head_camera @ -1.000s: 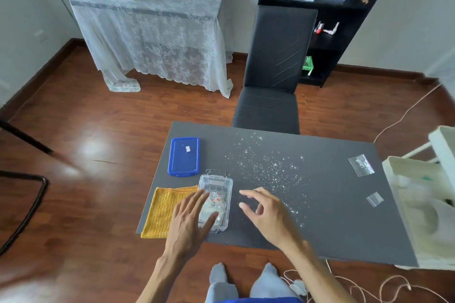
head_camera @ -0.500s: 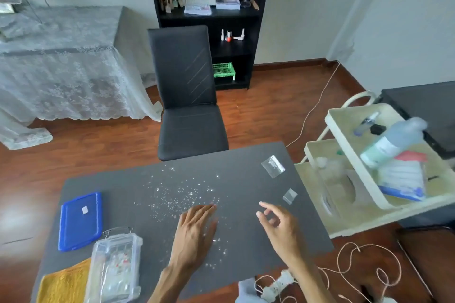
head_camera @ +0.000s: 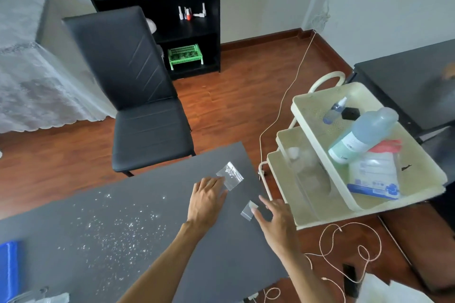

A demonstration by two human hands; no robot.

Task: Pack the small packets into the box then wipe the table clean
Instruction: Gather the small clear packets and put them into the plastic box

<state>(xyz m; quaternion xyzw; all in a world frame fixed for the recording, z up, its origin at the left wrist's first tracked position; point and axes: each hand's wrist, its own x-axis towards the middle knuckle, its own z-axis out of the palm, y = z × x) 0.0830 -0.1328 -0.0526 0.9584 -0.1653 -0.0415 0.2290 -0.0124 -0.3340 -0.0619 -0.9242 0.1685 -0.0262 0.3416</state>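
Two small clear packets lie near the right end of the dark grey table (head_camera: 147,253). The larger packet (head_camera: 231,174) holds glittery bits, and my left hand (head_camera: 206,200) lies flat with its fingertips on that packet's near edge. The smaller packet (head_camera: 248,210) is closer to me; my right hand (head_camera: 275,221) has straight fingers touching its right edge. The clear plastic box (head_camera: 41,297) shows only at the bottom left corner, and its blue lid (head_camera: 8,270) at the left edge. Shiny specks (head_camera: 118,226) are scattered over the table's middle.
A cream tiered cart (head_camera: 320,194) with bottles and packs stands against the table's right end. A black chair (head_camera: 138,96) sits behind the table. Cables (head_camera: 344,241) trail on the wood floor at the right. A black shelf and a lace-covered table stand further back.
Both hands have left the box and travelled right across the table to the two packets. My view has swung right, so the box and lid slid to the left edge.
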